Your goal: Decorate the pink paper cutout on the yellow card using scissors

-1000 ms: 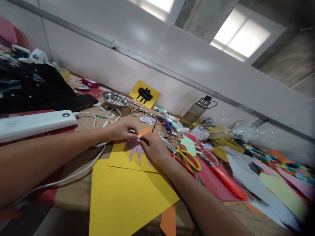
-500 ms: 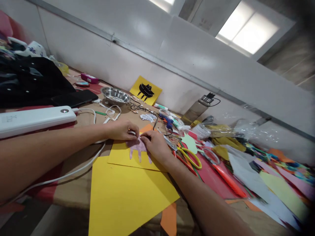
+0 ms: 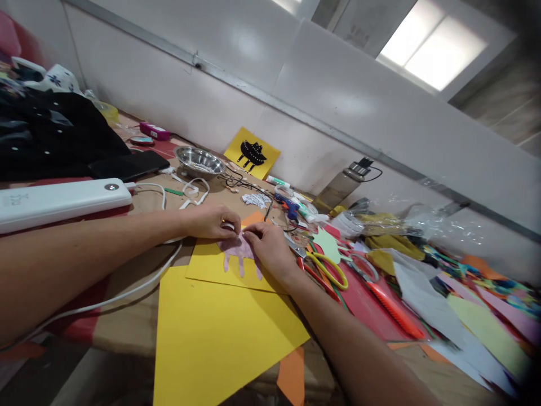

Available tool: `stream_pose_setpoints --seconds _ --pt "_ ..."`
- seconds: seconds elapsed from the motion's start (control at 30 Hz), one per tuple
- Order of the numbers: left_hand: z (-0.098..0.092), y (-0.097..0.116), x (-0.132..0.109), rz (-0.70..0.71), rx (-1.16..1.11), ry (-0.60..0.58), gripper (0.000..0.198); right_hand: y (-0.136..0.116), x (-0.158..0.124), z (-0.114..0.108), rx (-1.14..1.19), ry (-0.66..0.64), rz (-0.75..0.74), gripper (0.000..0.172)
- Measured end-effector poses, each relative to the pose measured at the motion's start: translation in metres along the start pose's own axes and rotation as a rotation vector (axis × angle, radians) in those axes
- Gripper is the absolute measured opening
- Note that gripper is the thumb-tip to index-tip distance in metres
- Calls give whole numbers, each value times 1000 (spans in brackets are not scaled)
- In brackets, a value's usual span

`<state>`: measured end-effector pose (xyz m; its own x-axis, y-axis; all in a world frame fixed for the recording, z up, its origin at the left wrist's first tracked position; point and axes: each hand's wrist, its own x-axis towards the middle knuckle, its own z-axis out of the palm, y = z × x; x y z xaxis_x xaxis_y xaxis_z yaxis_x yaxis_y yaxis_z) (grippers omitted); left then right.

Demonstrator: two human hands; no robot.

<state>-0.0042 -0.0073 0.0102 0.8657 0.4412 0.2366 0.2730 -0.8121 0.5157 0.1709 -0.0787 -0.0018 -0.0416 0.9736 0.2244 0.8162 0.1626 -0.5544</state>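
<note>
A light purple paper cutout (image 3: 242,258) with dripping, leg-like strips lies on a yellow card (image 3: 203,265). My left hand (image 3: 215,221) is at its upper left, thumb and fingers pinched together. From the right, my right hand (image 3: 273,247) pinches close to the same upper edge, its fingertips nearly meeting the left ones. What sits between the fingertips is too small to make out. A small white bit shows by the left fingers. Under the card lies a larger yellow sheet (image 3: 220,338).
Scissors with yellow handles (image 3: 332,270), a red-orange cutter (image 3: 395,310) and a pale green cutout (image 3: 326,243) lie at right. A steel bowl (image 3: 199,162), blue glue gun (image 3: 291,208), bottle (image 3: 340,189) and yellow card with black cutout (image 3: 252,153) stand behind. A white power bank (image 3: 63,203) lies left.
The view has shifted slightly. Both hands stay pinched at the top of the purple cutout, with only small finger movement.
</note>
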Motion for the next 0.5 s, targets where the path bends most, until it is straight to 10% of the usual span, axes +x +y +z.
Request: stream_pose_setpoints --seconds 0.5 --pt "0 -2 -1 43 29 0 17 0 -1 -3 -100 -69 -238 19"
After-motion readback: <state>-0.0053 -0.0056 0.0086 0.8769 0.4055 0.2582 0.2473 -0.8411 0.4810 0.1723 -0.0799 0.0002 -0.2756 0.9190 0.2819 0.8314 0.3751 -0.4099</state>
